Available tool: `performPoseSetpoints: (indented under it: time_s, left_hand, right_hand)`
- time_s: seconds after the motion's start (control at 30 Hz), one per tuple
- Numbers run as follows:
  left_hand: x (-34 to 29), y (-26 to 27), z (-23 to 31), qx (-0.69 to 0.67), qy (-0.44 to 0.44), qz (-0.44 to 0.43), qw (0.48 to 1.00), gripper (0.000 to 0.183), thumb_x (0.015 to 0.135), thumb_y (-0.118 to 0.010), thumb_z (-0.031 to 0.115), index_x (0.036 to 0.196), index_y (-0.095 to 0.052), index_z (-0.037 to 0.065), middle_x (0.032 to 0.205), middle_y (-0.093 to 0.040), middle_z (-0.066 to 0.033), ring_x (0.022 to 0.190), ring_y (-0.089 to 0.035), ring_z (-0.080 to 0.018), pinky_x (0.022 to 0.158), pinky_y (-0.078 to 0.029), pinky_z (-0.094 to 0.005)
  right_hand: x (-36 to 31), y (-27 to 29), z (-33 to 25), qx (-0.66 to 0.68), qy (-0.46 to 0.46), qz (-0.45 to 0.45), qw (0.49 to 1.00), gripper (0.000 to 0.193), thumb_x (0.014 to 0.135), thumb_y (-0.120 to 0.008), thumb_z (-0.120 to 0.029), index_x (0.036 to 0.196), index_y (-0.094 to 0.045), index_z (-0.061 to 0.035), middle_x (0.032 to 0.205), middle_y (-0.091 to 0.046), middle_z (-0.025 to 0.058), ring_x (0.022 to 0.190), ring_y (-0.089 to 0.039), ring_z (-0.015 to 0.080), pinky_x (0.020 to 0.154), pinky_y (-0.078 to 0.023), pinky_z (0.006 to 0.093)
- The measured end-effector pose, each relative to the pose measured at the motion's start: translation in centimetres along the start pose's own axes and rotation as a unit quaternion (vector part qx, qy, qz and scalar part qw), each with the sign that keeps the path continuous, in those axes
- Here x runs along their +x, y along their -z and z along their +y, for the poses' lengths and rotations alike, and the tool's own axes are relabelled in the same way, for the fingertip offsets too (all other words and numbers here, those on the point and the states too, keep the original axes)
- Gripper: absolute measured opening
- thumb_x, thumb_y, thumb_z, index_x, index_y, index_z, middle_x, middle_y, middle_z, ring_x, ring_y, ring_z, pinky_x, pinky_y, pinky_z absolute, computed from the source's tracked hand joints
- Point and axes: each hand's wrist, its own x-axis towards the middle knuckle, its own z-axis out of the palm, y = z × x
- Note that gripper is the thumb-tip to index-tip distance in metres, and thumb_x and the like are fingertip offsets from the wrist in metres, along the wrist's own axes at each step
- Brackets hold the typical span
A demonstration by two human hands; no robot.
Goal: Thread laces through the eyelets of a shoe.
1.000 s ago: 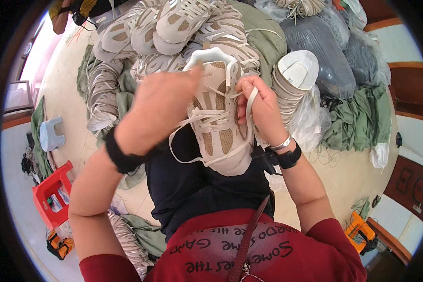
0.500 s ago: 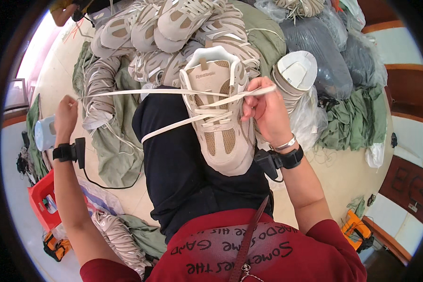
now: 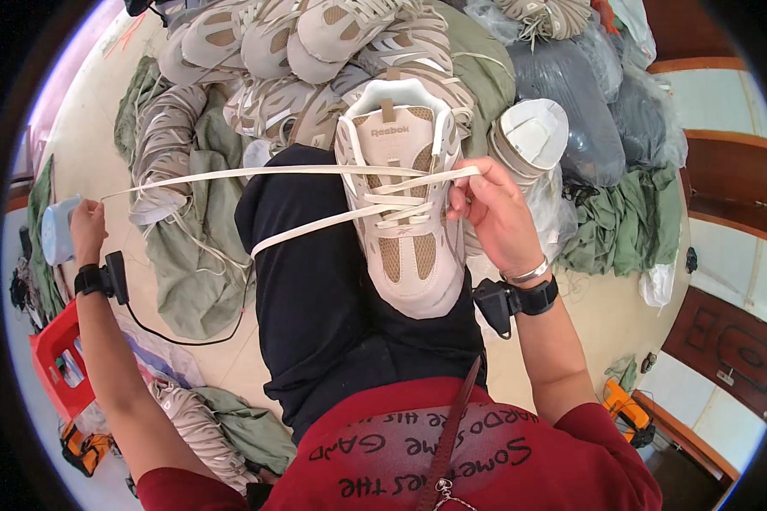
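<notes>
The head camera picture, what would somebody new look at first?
Probably the beige shoe over the dark trousers, near the middle. Its pale lace stretches far out to the left hand, while the right hand pinches it close beside the shoe. Beyond, many similar shoes lie heaped along the top.

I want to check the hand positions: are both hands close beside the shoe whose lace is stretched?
No, the right hand is beside the shoe, but the left hand is far leftward, holding the lace.
</notes>
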Motion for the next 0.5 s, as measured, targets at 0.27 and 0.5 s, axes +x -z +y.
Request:
performPoseSetpoints:
  time_s: [0.27, 0.5]
  left_hand:
    - [6.1, 3.6, -11.4, 0.063, 0.017, 0.016, 0.998, 0.033, 0.092, -0.052, 0.026, 0.092, -0.062, -0.005, 0.061, -0.056, -0.0102, 0.048, -0.058, -0.0198, 0.045, -0.048, -0.0340]
    - [14.1, 6.2, -12.6, 0.097, -0.029, 0.022, 0.995, 0.036, 0.091, -0.048, 0.028, 0.083, -0.060, -0.005, 0.063, -0.059, -0.0145, 0.053, -0.062, -0.0256, 0.053, -0.052, -0.0382]
  right_hand:
    - [0.1, -0.5, -1.1, -0.053, -0.040, -0.003, 0.998, 0.014, 0.095, -0.060, -0.013, 0.108, -0.059, -0.0073, 0.089, -0.054, -0.0039, 0.081, -0.053, 0.0044, 0.072, -0.050, 0.0230]
    - [0.5, -2.8, -1.4, -0.209, 0.004, 0.003, 0.978, 0.021, 0.092, -0.063, -0.009, 0.112, -0.058, -0.0094, 0.086, -0.044, -0.0063, 0.076, -0.046, 0.0030, 0.067, -0.046, 0.0187]
